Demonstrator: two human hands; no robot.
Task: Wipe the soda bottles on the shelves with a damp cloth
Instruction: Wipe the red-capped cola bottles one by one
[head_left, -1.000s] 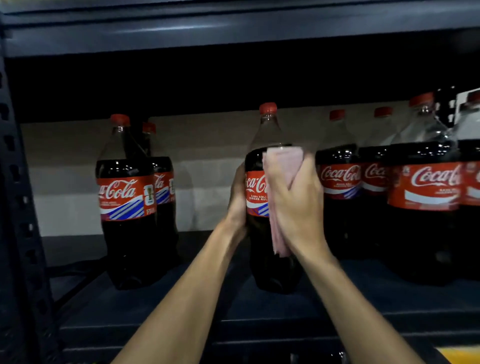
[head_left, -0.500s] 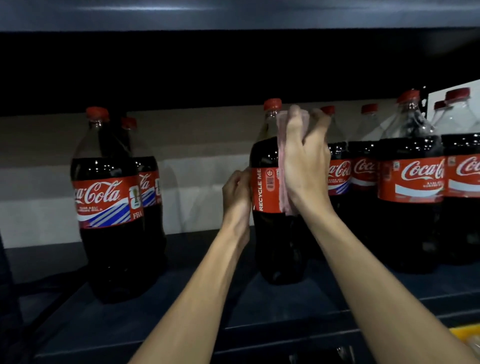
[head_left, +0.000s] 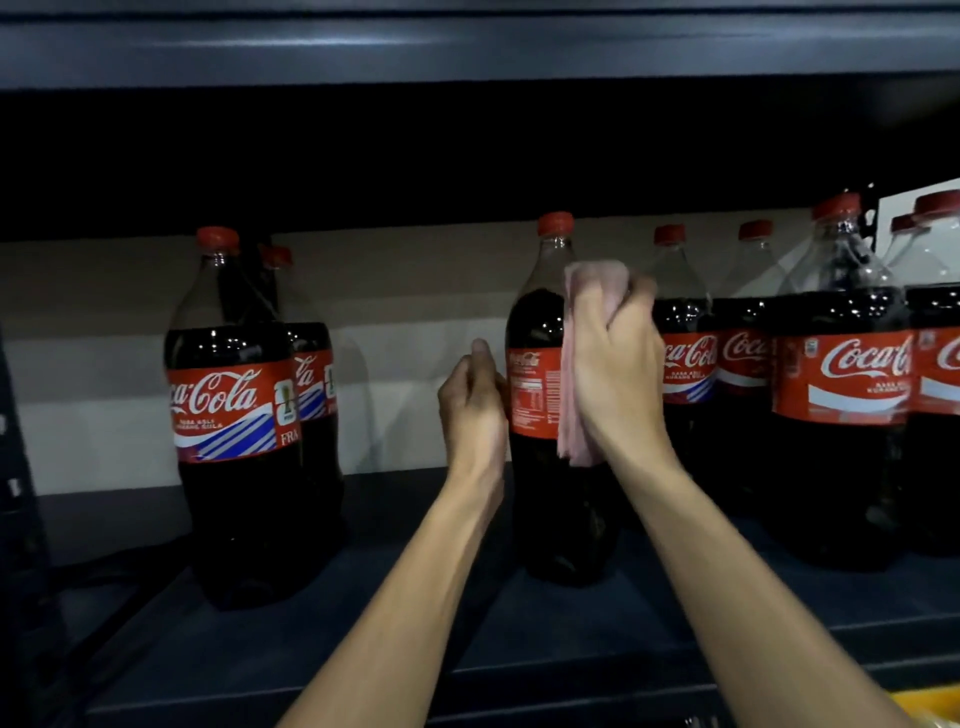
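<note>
A large cola bottle (head_left: 540, 499) with a red cap and red label stands upright in the middle of the dark shelf (head_left: 363, 639). My right hand (head_left: 618, 374) grips a folded pink cloth (head_left: 576, 415) and holds it against the bottle's right side, from the shoulder down past the label. My left hand (head_left: 472, 410) touches the bottle's left side at label height with curled fingers; how firmly it holds I cannot tell.
Two more cola bottles (head_left: 239, 415) stand one behind the other at the left. Several bottles (head_left: 841, 405) crowd the right end of the shelf. The shelf above (head_left: 467, 47) overhangs closely. A pale wall (head_left: 104, 395) backs the shelf.
My right hand with the cloth has slid down from the bottle's neck to its shoulder and label. The bottle has been turned, so its label shows a different face.
</note>
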